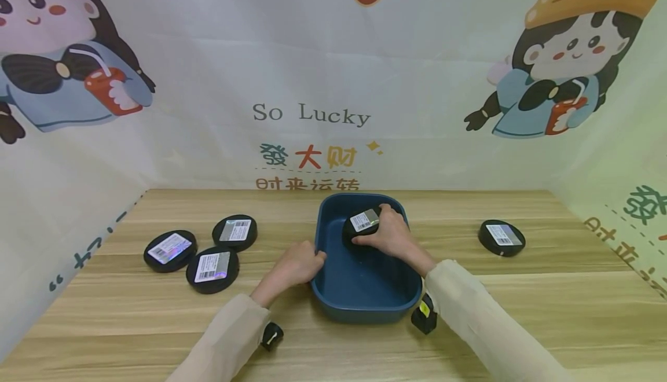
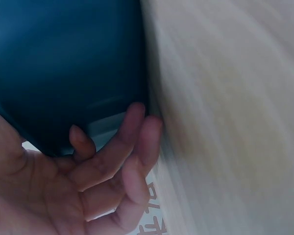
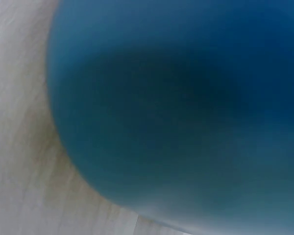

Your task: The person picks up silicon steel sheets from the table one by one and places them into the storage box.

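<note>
A deep blue plastic tub (image 1: 365,289) with rounded corners stands on the table in the head view. My left hand (image 1: 298,263) holds its left rim, thumb at the top edge. In the left wrist view, curled fingers (image 2: 132,181) lie along the outside of the blue wall. My right hand (image 1: 389,234) reaches over the tub's right side and grips a black round disc (image 1: 354,230) inside, near the far end. A white and silver barcode label faces up on this disc. Only the blurred tub wall (image 3: 161,147) fills most of the right wrist view; that hand and disc are hidden there.
Three similar labelled black discs lie left of the tub: a back one (image 1: 245,242), a left one (image 1: 158,261) and a front one (image 1: 200,285). Another disc (image 1: 502,238) lies to the right. A printed cloth backdrop (image 1: 312,69) rises behind the wood-grain table (image 1: 130,324).
</note>
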`<state>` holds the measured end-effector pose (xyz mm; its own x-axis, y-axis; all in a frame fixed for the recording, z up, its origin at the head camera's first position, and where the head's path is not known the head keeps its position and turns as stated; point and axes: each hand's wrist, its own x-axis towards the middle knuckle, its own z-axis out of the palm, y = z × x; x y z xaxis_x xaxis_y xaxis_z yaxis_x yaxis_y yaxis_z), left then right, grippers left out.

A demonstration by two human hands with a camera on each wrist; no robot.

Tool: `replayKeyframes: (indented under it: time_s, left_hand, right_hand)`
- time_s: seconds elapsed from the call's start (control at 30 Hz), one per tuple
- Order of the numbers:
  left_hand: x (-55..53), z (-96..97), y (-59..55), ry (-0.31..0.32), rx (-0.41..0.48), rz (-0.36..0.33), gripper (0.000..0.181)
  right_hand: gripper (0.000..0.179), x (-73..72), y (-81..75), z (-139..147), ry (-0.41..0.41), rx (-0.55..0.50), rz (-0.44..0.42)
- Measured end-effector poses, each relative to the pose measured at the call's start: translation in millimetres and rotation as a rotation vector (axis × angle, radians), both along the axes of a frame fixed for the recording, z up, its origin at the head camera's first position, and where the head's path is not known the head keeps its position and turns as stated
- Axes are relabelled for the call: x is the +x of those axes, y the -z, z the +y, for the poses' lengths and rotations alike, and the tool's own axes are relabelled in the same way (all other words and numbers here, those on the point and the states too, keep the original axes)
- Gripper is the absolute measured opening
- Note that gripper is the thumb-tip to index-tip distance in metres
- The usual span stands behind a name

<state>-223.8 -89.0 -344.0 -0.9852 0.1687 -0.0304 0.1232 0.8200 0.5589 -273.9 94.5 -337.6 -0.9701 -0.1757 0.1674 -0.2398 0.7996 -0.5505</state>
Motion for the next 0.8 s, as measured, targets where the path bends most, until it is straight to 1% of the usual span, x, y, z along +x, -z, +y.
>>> replayKeyframes:
  time_s: [0.23,0.47,0.8]
  left_hand:
    - [0.7,0.5,-0.9,-0.009,-0.002,-0.007,0.028]
    - [1.2,0.5,-1.6,-0.008,0.014,-0.018,0.029]
    - [0.4,-0.7,0.0,-0.003,0.014,-0.023,0.03]
  right_hand:
    - [0.087,-2.3,-0.7,-1.5,0.004,0.013,0.009]
    - [0.082,-4.0,-2.5,-1.7,-0.001,0.032,0.016]
    - [0.077,-5.3,-4.2,-2.1,-0.013,0.053,-0.007]
